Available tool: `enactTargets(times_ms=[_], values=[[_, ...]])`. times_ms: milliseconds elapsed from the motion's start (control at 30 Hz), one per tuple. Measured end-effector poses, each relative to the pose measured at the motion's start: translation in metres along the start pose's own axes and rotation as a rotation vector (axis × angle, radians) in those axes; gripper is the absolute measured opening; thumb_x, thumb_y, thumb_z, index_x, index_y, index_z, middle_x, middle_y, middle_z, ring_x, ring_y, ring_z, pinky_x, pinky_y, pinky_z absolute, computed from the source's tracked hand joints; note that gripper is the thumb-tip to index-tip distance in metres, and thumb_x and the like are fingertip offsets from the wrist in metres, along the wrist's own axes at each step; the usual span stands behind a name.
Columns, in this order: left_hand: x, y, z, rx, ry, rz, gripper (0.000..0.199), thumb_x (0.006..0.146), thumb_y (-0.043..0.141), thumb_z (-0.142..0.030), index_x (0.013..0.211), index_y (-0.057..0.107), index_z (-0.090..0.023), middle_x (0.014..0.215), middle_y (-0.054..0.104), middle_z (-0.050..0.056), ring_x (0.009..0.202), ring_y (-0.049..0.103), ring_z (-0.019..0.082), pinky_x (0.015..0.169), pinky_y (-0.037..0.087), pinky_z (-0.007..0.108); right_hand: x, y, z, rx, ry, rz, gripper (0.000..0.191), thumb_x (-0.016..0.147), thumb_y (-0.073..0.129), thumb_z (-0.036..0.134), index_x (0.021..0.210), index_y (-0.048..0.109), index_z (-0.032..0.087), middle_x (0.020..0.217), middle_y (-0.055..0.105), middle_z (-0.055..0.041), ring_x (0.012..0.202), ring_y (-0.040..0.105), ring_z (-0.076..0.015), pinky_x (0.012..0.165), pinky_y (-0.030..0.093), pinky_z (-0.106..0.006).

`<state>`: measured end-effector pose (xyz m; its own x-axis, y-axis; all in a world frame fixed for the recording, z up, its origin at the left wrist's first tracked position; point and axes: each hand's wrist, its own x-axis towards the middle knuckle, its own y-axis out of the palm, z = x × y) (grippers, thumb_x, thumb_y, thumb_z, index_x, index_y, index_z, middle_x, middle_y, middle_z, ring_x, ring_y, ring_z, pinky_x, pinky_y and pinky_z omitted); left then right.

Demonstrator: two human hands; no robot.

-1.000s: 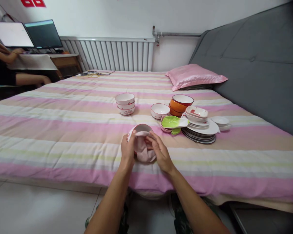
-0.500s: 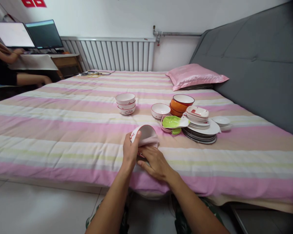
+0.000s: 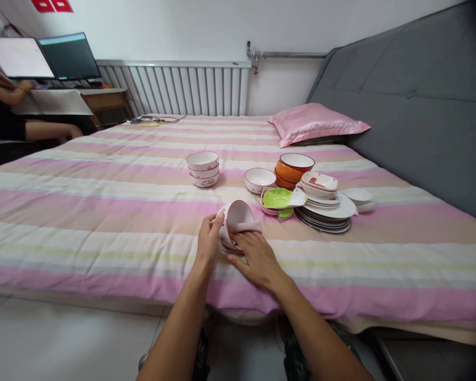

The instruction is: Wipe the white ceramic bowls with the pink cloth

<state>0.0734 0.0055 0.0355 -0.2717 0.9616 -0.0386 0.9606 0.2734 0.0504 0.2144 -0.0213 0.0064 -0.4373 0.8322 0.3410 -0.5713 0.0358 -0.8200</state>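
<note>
A white bowl with a red rim (image 3: 227,228) is tilted on its side near the bed's front edge, its opening turned right. My left hand (image 3: 209,235) grips it from the left. My right hand (image 3: 257,257) presses a pale pink cloth (image 3: 248,226) at the bowl's inside, fingers partly hidden by the cloth. Beneath the tilted bowl another patterned dish shows in part. Farther back are a stack of three white bowls (image 3: 203,169) and a single white bowl (image 3: 259,180).
Orange bowls (image 3: 289,173), green leaf-shaped dishes (image 3: 277,198) and a stack of plates (image 3: 323,219) stand at the right, with small white dishes (image 3: 359,197) beyond. A pink pillow (image 3: 317,123) lies near the grey headboard. A person (image 3: 8,106) sits at a desk, far left.
The held bowl has turned, its opening now facing more to the right. My left hand has shifted its grip lower on the outside, and the cloth and right hand have moved slightly right.
</note>
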Motion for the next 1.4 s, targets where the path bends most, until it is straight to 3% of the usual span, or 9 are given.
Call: enactTargets(times_ms=[167, 333, 533, 667, 833, 1033, 1400], values=[[0.0, -0.002, 0.001, 0.114, -0.097, 0.057, 0.066, 0.064, 0.067, -0.058, 0.11, 0.055, -0.012, 0.103, 0.064, 0.011, 0.091, 0.061, 0.023, 0.076, 0.046, 0.031, 0.003, 0.003, -0.001, 0.022, 0.04, -0.037, 0.045, 0.086, 0.056, 0.037, 0.126, 0.052, 0.018, 0.121, 0.061, -0.0086, 0.113, 0.052, -0.0251, 0.1, 0.036, -0.039], [-0.001, -0.003, 0.0, 0.289, 0.003, 0.161, 0.057, 0.056, 0.078, -0.036, 0.105, 0.06, -0.013, 0.101, 0.067, 0.011, 0.094, 0.061, 0.026, 0.075, 0.048, 0.033, 0.004, 0.008, -0.005, 0.011, 0.049, -0.06, 0.037, 0.085, 0.055, 0.035, 0.116, 0.057, 0.014, 0.109, 0.064, -0.0109, 0.105, 0.055, -0.0263, 0.097, 0.039, -0.042], [0.0, -0.006, 0.001, 0.278, 0.032, 0.207, 0.052, 0.059, 0.071, -0.025, 0.107, 0.059, -0.012, 0.1, 0.068, 0.009, 0.092, 0.062, 0.025, 0.077, 0.049, 0.034, 0.003, 0.009, -0.008, 0.08, -0.007, -0.145, 0.053, 0.076, 0.064, 0.031, 0.124, 0.05, 0.014, 0.119, 0.059, -0.0119, 0.111, 0.052, -0.0266, 0.099, 0.039, -0.042], [0.0, -0.008, 0.002, 0.292, 0.063, 0.227, 0.052, 0.058, 0.068, -0.019, 0.108, 0.058, -0.013, 0.099, 0.068, 0.008, 0.091, 0.062, 0.024, 0.078, 0.05, 0.033, 0.004, 0.008, -0.007, 0.058, -0.017, -0.198, 0.059, 0.074, 0.065, 0.038, 0.126, 0.05, 0.015, 0.12, 0.057, -0.0141, 0.114, 0.049, -0.0286, 0.099, 0.041, -0.045], [0.001, -0.01, 0.005, 0.345, 0.112, 0.267, 0.057, 0.058, 0.064, -0.014, 0.114, 0.055, -0.015, 0.106, 0.066, 0.008, 0.094, 0.062, 0.023, 0.081, 0.05, 0.033, 0.005, 0.01, -0.009, -0.034, -0.017, -0.175, 0.074, 0.074, 0.065, 0.048, 0.133, 0.045, 0.011, 0.138, 0.044, -0.0176, 0.128, 0.038, -0.0314, 0.106, 0.034, -0.047], [0.001, -0.009, 0.003, 0.386, 0.218, 0.358, 0.07, 0.058, 0.065, -0.013, 0.125, 0.049, -0.017, 0.117, 0.062, 0.007, 0.101, 0.059, 0.024, 0.088, 0.048, 0.035, 0.006, 0.01, -0.009, -0.118, 0.087, -0.105, 0.08, 0.076, 0.06, 0.055, 0.139, 0.039, 0.01, 0.148, 0.032, -0.018, 0.136, 0.026, -0.0343, 0.105, 0.032, -0.051], [-0.001, -0.009, -0.002, 0.368, 0.172, 0.315, 0.067, 0.057, 0.066, -0.015, 0.123, 0.052, -0.017, 0.116, 0.064, 0.008, 0.102, 0.06, 0.026, 0.089, 0.047, 0.036, 0.006, 0.006, -0.007, -0.097, 0.032, -0.148, 0.063, 0.079, 0.059, 0.054, 0.128, 0.051, 0.015, 0.129, 0.055, -0.0145, 0.126, 0.039, -0.0309, 0.105, 0.027, -0.048]])
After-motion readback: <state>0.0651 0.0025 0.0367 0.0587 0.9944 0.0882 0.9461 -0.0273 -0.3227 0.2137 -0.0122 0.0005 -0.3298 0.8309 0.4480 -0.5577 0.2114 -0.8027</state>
